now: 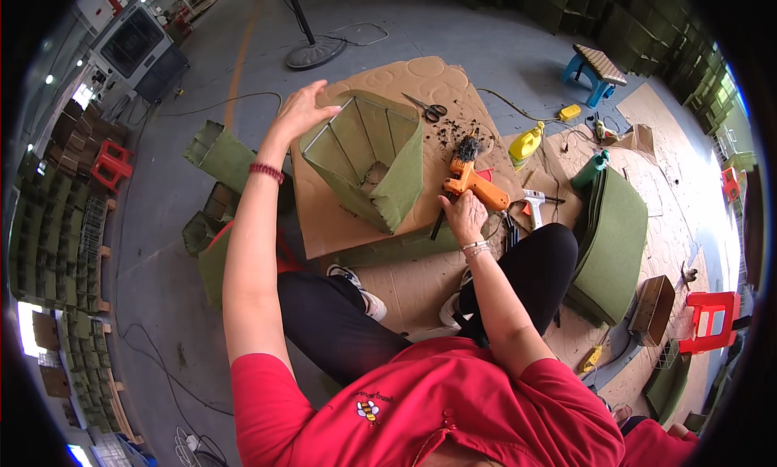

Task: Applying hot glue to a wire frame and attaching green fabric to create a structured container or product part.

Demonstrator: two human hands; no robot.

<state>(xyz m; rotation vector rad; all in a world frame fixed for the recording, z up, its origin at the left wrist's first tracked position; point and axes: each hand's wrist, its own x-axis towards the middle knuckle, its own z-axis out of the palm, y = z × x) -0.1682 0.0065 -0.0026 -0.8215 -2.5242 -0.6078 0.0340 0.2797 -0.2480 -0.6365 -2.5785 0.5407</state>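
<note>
A green felt box (356, 184) with a wire frame round its rim stands tilted on a cardboard-topped work surface (324, 232), its wide mouth facing up. My left hand (301, 115) is at the box's upper left rim, fingers stretched out and thumb by the wire; whether it touches is unclear. My right hand (467, 218) has its fingers closed at the back of an orange glue gun (477, 188), partly hidden by the gun. Black residue cakes the nozzle, and a black glue stick (438, 224) pokes out behind. Scissors (429, 108) lie beyond the box.
A yellow bottle (526, 146) and a white glue gun (534, 207) lie to the right, near stacked green felt panels (611, 248). More green felt boxes (222, 155) sit on the left floor. A blue-legged stool (595, 74), red stool (708, 323), fan base (316, 53) and cables surround me.
</note>
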